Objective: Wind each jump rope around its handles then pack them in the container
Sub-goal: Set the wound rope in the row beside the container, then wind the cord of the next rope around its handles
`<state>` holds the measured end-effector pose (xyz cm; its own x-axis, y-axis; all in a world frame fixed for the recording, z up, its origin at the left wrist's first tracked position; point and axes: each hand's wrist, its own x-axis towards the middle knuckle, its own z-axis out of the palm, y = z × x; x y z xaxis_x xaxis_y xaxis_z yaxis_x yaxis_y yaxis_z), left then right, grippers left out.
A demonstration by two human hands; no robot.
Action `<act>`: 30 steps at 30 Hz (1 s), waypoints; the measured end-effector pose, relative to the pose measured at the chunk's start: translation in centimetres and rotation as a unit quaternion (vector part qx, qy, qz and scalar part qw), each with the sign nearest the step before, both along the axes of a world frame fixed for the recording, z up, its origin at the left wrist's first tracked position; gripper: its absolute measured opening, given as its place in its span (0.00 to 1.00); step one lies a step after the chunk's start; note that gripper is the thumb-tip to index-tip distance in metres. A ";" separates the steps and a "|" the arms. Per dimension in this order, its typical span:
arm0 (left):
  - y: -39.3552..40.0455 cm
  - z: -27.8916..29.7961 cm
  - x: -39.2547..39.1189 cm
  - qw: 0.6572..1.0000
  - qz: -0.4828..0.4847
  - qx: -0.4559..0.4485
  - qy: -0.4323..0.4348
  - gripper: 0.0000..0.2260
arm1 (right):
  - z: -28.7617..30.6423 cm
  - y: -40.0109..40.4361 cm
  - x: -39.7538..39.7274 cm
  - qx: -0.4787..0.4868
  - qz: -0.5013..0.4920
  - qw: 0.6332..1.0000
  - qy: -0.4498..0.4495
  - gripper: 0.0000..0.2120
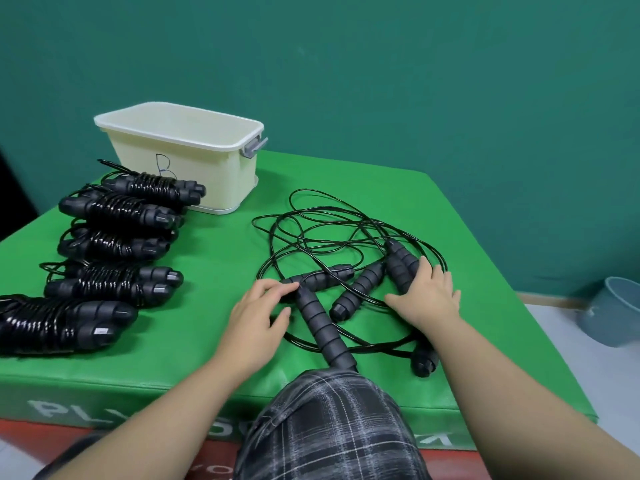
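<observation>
1. A person works at a green surface (pixel 467 216). Loose ropes (pixel 346 233) lie tangled in the middle right, with several black handles (pixel 360 285) among the coils.
2. Five wound bundles (pixel 114 244) lie in a row on the left, not yet packed. The cream container (pixel 180 150) stands at the far left, just behind them, with its lid on.
3. The step seems to be picking out one rope's pair of handles. To do it well, trace the cord from one handle to its partner, lift both clear of the tangle, then hold them side by side before winding.
4. The left hand (pixel 256 317) lies spread, with its fingertips touching one handle's end.
5. The right hand (pixel 429 292) lies flat, with relaxed fingers resting on a pair of handles at the right.
</observation>
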<state>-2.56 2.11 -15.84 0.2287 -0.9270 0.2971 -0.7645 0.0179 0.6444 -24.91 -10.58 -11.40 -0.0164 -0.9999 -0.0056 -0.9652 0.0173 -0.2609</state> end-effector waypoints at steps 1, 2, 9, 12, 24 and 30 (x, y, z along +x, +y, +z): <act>0.0 0.0 0.1 1.000 0.000 -0.002 0.009 0.17 | 0.0 -0.2 -0.1 0.017 -0.009 1.000 -0.004 0.47; 0.0 0.0 0.1 1.000 0.000 -0.004 0.015 0.17 | -0.1 -0.3 -0.2 0.022 -0.018 1.000 -0.008 0.46; 0.1 0.1 0.1 1.000 -0.001 -0.002 0.004 0.17 | 0.4 0.2 -0.2 0.044 -0.094 0.993 0.056 0.31; -0.1 0.1 0.2 1.000 0.004 -0.007 0.020 0.16 | 0.7 0.2 -0.5 0.046 -0.095 0.993 0.045 0.30; -4.2 3.8 -1.3 0.990 -0.058 -0.018 -0.124 0.21 | 0.7 0.0 -0.4 0.018 -0.034 0.999 -0.019 0.24; -6.7 4.2 -1.7 0.983 -0.070 0.072 -0.151 0.16 | 1.2 0.5 -0.9 -0.161 0.047 0.969 -0.182 0.22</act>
<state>-4.21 -4.55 -11.64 0.0178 -0.9805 0.1955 -0.9183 0.0613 0.3910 -25.86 -10.09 -10.24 0.0188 -0.9478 0.3184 -0.8014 -0.2047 -0.5620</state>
